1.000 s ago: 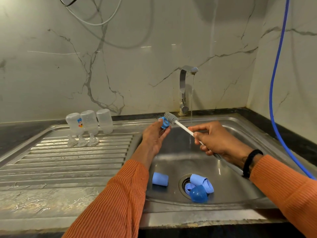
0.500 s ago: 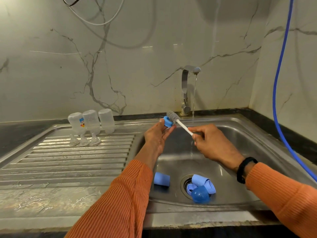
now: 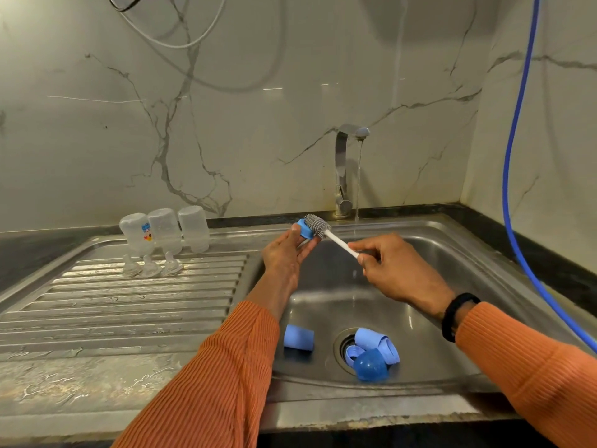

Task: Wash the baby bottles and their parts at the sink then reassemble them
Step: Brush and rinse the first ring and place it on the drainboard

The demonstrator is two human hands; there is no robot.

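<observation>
While over basin, brush (image 3: 318, 225) against ring (image 3: 305, 228).

Soft, even indoor light, and you get a mostly sharp view.
You can see pale glare streaks on the marble wall (image 3: 226, 92) and bright sheen on the wet steel drainboard (image 3: 129, 302); a broad soft shadow falls high on the wall, and wide-angle bending curves the sink (image 3: 468, 253) edges toward the frame's borders.

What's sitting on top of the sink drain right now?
Over the drain lie a dark blue dome cap and pale blue collar rings, piled touching one another. They cover most of the strainer, so anything beneath them is hidden.
</observation>
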